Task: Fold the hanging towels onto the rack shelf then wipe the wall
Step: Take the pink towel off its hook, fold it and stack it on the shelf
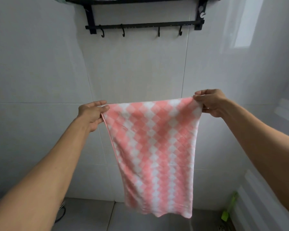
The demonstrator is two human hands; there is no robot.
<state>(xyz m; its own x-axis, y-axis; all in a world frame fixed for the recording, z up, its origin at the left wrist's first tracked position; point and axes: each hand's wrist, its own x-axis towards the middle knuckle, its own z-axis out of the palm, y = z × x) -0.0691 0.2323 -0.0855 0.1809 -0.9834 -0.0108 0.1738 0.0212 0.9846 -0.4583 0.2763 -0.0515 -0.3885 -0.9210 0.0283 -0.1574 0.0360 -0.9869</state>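
Your left hand point(92, 114) pinches the upper left corner of the pink-and-white checked towel point(154, 152), thumb on the front, fingers point(102, 103) lying behind the cloth. The towel hangs down from your two hands at the middle of the view, off the rack and well below it, spread flat along its top edge and narrowing toward six o'clock. Your right hand point(210, 101) grips the upper right corner, fingers curled round a bunched fold.

At twelve o'clock the black rack point(143, 25) is fixed to the tiled wall point(40, 64); its four hooks are bare, so this towel is taken down but, as I judge it, no fold is made yet. The shelf at the very top is mostly cut off, so whether a folded towel lies there is hard to tell. Folding, shelving and wiping the wall all remain.
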